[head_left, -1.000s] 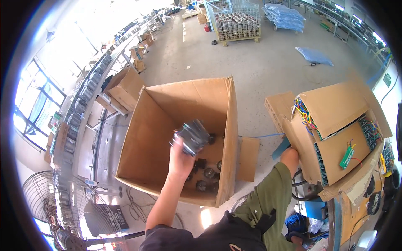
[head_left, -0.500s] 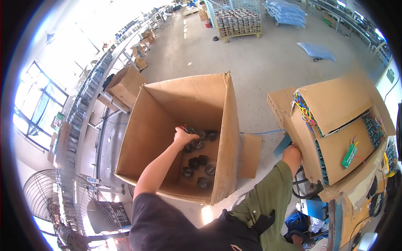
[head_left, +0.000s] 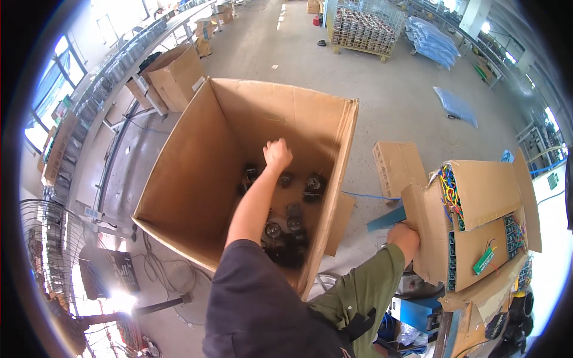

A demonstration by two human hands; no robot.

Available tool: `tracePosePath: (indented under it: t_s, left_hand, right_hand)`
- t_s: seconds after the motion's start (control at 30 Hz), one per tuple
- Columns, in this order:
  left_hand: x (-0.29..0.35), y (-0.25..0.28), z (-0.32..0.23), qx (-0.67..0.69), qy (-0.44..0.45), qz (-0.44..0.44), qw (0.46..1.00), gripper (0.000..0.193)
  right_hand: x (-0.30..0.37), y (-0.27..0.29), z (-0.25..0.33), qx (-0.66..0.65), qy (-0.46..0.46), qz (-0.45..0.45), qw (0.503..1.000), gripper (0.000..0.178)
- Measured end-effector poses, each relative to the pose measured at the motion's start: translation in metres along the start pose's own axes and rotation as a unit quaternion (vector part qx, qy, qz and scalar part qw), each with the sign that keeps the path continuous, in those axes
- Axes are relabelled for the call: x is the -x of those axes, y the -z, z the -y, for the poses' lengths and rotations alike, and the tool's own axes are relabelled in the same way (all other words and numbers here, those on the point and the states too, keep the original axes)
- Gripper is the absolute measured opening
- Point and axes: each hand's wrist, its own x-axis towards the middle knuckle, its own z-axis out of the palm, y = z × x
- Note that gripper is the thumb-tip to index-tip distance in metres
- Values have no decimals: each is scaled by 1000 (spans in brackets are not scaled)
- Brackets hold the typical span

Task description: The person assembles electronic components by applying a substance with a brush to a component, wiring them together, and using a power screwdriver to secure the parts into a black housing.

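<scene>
Since a second ago our left hand (head_left: 277, 154) has shed the grey part and now hangs fisted, empty, deep inside the cardboard box (head_left: 197, 179) over the dark round parts (head_left: 286, 230); we judge loading underway, fetching another next, while our right hand (head_left: 404, 237) rests on the smaller carton (head_left: 477, 232), grip unclear.

**Room inside the tall box**

My left hand (head_left: 277, 154) reaches into the big cardboard box (head_left: 197, 179); its top is wide open, but high walls close every side; dark round parts (head_left: 286, 230) crowd the floor near me; the smaller carton (head_left: 471, 227) blocks my right hand (head_left: 404, 235).
</scene>
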Motion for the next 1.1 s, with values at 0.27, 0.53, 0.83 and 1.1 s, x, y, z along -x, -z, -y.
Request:
tracePosePath:
  t_s: [0.27,0.53,0.83,1.1]
  left_hand:
    - [7,217,-119,359,-83,-189,910,19]
    - [183,355,-293,400,-600,-146,677,13]
    - [314,203,-516,162,-591,196,766,71]
    - [295,193,-502,595,-286,496,564,47]
  right_hand:
    - [30,-34,-19,20,-25,-29,999,31]
    - [54,-133,-56,-45,127,-59,989,15]
    - [115,-190,-143,97,135,-8,986,6]
    - [143,-68,-115,202,143,-149,957,8]
